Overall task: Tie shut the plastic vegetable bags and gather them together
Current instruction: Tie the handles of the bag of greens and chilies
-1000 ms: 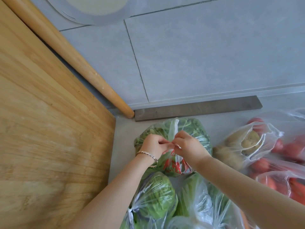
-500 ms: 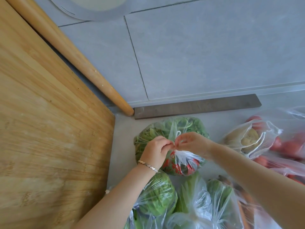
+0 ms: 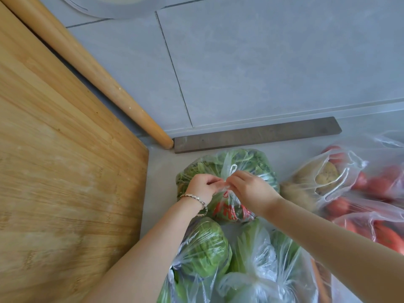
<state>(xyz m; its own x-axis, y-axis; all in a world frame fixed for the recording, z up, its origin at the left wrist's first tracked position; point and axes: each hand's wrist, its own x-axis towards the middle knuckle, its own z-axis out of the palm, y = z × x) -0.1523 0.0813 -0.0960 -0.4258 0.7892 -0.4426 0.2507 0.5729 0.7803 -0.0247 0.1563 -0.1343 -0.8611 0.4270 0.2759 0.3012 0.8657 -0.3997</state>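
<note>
A clear plastic bag of red chillies (image 3: 229,212) lies on the counter, its bunched handles pinched between my left hand (image 3: 202,186) and my right hand (image 3: 251,191), which meet above it. Just behind it sits a tied bag of leafy greens (image 3: 240,159). Nearer me lie a bag with a green cabbage (image 3: 205,248) and another bag of green vegetables (image 3: 266,263). To the right are an open-mouthed bag of potatoes (image 3: 314,178) and bags of tomatoes (image 3: 380,184).
A large wooden cutting board (image 3: 65,171) fills the left side, with a wooden rolling pin (image 3: 91,71) along its far edge. A dark flat bar (image 3: 258,134) lies against the tiled wall (image 3: 273,62) behind the bags.
My hands stayed together over the chilli bag, working its handles; the right hand drew back toward the left after pulling slightly right. The view shifted a little.
</note>
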